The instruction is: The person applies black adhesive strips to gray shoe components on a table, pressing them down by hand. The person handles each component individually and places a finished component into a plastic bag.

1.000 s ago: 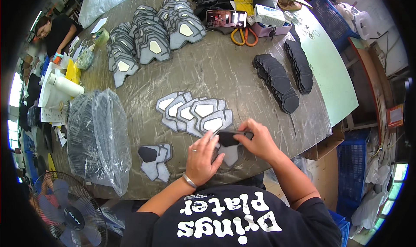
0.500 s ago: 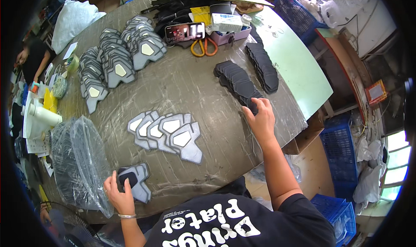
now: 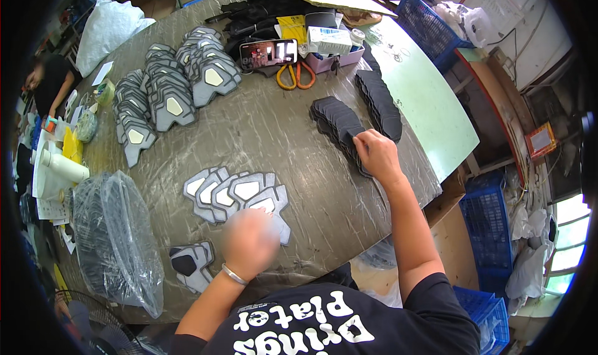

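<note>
Near the middle of the table lies an overlapping row of grey shaped pads (image 3: 215,193) with pale centre patches. My left hand (image 3: 250,246) is over the near end of this row; it is smeared, so its fingers cannot be made out. Left of it, a single grey pad (image 3: 198,274) lies flat with a black cut piece (image 3: 185,262) on its upper left part. At the right, my right hand (image 3: 379,155) is closed in a pinch at the near end of a fanned row of black cut pieces (image 3: 339,124), its fingertips on the edge of one piece.
Another row of black pieces (image 3: 380,105) lies farther right. Stacked grey pads (image 3: 171,87) stand at the far left. A clear plastic bag of dark pieces (image 3: 115,243) sits at the near left. Toward the back are a phone (image 3: 269,53), scissors (image 3: 296,76) and a purple box (image 3: 336,61).
My left hand has left the single grey pad and moved right to the pad row. My right hand has gone from spread fingers to a pinch at the black row's near end.
</note>
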A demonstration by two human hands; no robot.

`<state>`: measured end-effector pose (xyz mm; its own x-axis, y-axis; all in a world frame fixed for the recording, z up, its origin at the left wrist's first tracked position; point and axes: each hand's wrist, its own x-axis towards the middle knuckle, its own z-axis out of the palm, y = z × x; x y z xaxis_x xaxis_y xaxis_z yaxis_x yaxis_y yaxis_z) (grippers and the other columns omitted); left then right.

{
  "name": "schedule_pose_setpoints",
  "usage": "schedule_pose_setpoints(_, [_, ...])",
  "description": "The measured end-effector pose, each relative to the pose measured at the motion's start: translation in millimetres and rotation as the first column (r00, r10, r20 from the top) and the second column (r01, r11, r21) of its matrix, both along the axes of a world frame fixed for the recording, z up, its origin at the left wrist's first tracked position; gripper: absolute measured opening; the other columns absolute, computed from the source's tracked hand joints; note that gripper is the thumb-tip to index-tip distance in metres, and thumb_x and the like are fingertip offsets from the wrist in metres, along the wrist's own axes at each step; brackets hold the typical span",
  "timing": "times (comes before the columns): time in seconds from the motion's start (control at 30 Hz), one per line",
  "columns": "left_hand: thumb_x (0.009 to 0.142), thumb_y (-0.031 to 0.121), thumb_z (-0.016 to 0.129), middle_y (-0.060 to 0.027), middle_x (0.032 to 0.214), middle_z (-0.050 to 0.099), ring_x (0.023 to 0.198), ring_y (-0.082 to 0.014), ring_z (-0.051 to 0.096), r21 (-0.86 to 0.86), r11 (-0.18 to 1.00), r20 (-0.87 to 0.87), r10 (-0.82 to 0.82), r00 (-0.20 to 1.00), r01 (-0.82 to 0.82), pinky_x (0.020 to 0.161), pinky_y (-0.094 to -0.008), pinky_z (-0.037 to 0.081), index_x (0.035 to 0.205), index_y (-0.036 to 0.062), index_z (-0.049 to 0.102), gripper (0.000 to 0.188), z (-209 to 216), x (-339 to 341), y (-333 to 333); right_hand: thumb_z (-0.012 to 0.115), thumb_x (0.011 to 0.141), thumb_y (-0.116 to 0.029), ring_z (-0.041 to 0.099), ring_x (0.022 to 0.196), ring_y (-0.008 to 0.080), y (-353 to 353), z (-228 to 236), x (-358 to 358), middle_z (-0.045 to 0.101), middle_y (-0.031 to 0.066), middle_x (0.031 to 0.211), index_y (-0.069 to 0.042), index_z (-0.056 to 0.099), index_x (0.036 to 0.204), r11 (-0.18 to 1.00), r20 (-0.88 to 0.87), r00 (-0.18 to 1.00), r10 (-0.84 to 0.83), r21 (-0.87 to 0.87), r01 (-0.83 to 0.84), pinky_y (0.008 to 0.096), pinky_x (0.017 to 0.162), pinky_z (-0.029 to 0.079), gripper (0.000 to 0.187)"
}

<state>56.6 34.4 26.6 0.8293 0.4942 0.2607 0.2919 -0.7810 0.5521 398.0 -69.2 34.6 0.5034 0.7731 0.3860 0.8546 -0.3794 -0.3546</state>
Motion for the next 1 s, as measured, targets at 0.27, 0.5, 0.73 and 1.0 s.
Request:
schedule_pose_setpoints(0.27, [0.081,0.021,0.073,-0.0149,0.129,0.059,0.122,-0.0313,0.052,0.174,0.984,-0.084,0.064,0.994,-0.048,0.101,-0.0429,0.039,0.123,0.0016,0.062,0.048,-11,1,-5,0.06,0.097,-0.015,0.062,0.068,0.0125,-19,-39,35,0.064,0.0055,0.077,-0.001,0.063,0.089,0.578,-0.832,0.536,0.143,0.51,0.637,0.0315,0.064,0.058,0.017])
schedule_pose_setpoints(0.5, [0.085,0.029,0.069,-0.0127,0.132,0.058,0.125,-0.0295,0.05,0.172,0.985,-0.126,0.046,0.991,-0.024,0.103,-0.0435,0.036,0.126,0.0025,0.06,0.049,-18,-2,-17,0.059,0.097,-0.011,0.061,0.069,0.0118,-30,20,-24,0.067,0.0048,0.083,-0.003,0.066,0.088,0.725,-0.692,0.721,0.041,0.517,0.455,0.0264,0.063,0.052,0.013])
schedule_pose_setpoints(0.73, [0.088,0.017,0.072,-0.0149,0.125,0.061,0.109,-0.0283,0.06,-0.235,0.972,0.204,0.044,0.978,0.006,0.089,-0.0378,0.049,0.122,0.0013,0.061,0.04,3,-4,-29,0.076,0.075,-0.001,0.065,0.068,0.0208,-13,12,-153,0.068,0.0098,0.084,-0.004,0.069,0.085,0.85,0.054,0.948,0.314,0.429,-0.306,0.0281,0.058,0.051,0.013])
schedule_pose_setpoints(1.0, [0.095,0.012,0.066,-0.0024,0.077,0.07,0.069,-0.0049,0.064,-0.967,0.242,0.063,0.513,0.856,-0.074,0.057,-0.0199,0.05,0.096,-0.0016,0.069,0.014,-2,-18,-7,0.081,0.074,-0.008,0.07,0.083,0.0207,5,13,-175,0.069,0.0133,0.1,0.0,0.07,0.103,0.803,-0.45,0.666,0.595,0.299,-0.515,0.0285,0.068,0.056,0.032])
